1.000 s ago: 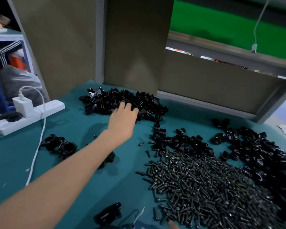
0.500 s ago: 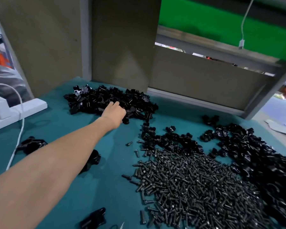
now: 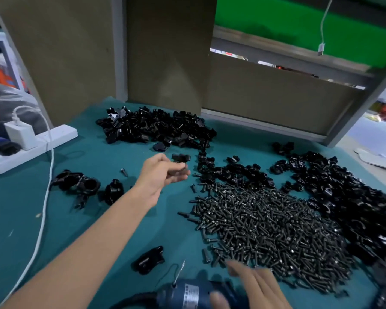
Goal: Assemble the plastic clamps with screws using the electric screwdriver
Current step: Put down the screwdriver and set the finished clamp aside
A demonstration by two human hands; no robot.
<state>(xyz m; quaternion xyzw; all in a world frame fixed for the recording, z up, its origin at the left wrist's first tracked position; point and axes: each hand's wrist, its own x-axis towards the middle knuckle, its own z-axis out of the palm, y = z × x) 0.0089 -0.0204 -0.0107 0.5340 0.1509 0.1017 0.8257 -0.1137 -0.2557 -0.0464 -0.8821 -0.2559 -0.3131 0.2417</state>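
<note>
Our left hand (image 3: 163,172) pinches a black clamp piece (image 3: 181,158) just over the green table (image 3: 94,221), near the clamp pile (image 3: 156,128). Our right hand (image 3: 256,284) is flat, fingers straight, by the blue screwdriver (image 3: 187,295) and screws (image 3: 265,230).

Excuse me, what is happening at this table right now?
A person is putting together black plastic clamps on a teal table. The left hand pinches one clamp piece in front of the far clamp pile. The right hand, blurred, points straight fingers toward the screw pile, by the blue electric screwdriver. A few joined clamps lie at the left.
</note>
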